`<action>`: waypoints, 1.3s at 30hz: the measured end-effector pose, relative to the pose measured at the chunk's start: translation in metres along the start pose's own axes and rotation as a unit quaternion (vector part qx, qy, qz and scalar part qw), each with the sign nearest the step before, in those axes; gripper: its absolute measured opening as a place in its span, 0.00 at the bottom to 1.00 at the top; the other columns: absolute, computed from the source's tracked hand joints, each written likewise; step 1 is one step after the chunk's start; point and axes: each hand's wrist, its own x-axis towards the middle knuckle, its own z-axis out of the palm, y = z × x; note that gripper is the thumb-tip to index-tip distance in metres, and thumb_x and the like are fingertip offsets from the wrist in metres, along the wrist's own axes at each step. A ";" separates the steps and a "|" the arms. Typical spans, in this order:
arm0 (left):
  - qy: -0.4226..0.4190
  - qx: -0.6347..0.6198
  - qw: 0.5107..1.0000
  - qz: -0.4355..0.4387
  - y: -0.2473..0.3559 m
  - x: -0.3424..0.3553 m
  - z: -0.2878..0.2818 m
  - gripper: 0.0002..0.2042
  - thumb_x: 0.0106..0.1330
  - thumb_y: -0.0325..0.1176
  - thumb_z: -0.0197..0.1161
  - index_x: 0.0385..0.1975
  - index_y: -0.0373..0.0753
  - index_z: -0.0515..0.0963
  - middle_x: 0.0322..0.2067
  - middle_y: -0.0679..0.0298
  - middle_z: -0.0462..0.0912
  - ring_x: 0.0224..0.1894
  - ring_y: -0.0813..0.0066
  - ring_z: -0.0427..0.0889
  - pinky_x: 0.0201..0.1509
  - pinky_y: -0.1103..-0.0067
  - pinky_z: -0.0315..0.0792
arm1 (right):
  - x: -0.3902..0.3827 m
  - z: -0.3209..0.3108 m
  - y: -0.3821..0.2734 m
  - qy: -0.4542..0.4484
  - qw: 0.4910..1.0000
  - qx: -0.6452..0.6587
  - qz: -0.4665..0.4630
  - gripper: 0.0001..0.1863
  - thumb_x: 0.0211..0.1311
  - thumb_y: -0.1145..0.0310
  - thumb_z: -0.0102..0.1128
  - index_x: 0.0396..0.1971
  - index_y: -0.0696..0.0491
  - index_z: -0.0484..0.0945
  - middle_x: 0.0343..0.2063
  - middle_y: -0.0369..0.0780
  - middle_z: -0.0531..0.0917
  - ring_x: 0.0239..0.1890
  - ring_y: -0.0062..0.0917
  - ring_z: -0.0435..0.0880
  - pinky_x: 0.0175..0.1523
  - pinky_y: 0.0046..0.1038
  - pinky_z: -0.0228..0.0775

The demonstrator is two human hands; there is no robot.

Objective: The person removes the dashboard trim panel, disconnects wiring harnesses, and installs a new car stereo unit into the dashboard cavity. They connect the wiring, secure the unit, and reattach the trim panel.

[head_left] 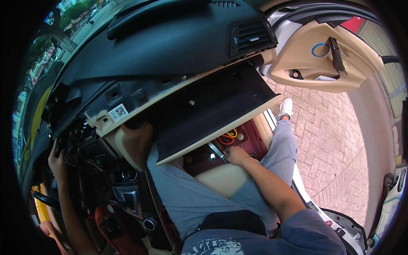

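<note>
The dashboard (170,46) fills the upper half of the view, black on top and beige along its lower edge, with a vent near the open car door (323,63). The door is swung wide over a brick pavement (335,140), which lets the person sit sideways in the passenger seat (223,178) with one leg stretched out to the ground.

Below the dash the glovebox (212,114) hangs open, its dark lid dropped down over the person's lap, so the footwell is reached only from beside it. The centre console (127,191) to the left is stripped: trim is off and dark wiring and brackets show where panels would sit.

The left hand (57,159) is raised to that exposed opening at the side of the dash, fingers pressed against the dark parts there; whether it grasps anything or only rests I cannot tell. The right hand (237,155) lies low by the seat's front edge, under the glovebox lid, fingers curled loosely toward a thin metal tool (217,151) that lies just before it on the red floor mat (250,138). It seems to touch the tool's end, but a firm hold is not clear. Red and yellow handled tools (227,137) lie just beyond, within easy reach.
</note>
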 end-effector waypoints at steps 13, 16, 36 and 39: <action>0.153 0.540 0.776 0.289 -0.005 -0.016 0.017 0.30 0.66 0.23 0.59 0.71 0.47 0.70 0.35 0.64 0.80 0.29 0.69 0.81 0.25 0.76 0.74 | -0.003 -0.004 -0.003 -0.006 1.000 -0.002 -0.012 0.17 0.68 0.59 0.58 0.43 0.57 0.85 0.40 0.57 0.87 0.46 0.51 0.87 0.54 0.45 0.77; -0.002 0.009 1.000 0.015 0.013 -0.013 0.007 0.27 0.71 0.28 0.59 0.71 0.45 0.69 0.31 0.68 0.80 0.22 0.78 0.76 0.18 0.81 0.65 | -0.005 -0.008 -0.004 -0.024 1.000 -0.019 -0.003 0.18 0.70 0.57 0.58 0.44 0.56 0.86 0.41 0.57 0.86 0.47 0.51 0.86 0.56 0.46 0.76; 0.014 -0.158 0.968 -0.196 0.068 -0.022 0.020 0.23 0.67 0.27 0.64 0.63 0.40 0.77 0.35 0.62 0.85 0.22 0.83 0.73 0.17 0.84 0.61 | -0.008 -0.007 -0.007 0.024 0.999 0.022 -0.019 0.17 0.64 0.66 0.60 0.47 0.60 0.85 0.43 0.57 0.86 0.50 0.51 0.85 0.60 0.43 0.76; 0.024 0.195 0.979 -0.052 0.061 -0.026 0.028 0.24 0.64 0.27 0.65 0.63 0.44 0.78 0.36 0.60 0.86 0.27 0.75 0.78 0.26 0.76 0.70 | -0.008 -0.006 -0.007 0.036 0.999 0.021 -0.022 0.16 0.64 0.66 0.61 0.46 0.60 0.85 0.43 0.56 0.87 0.50 0.50 0.86 0.60 0.42 0.76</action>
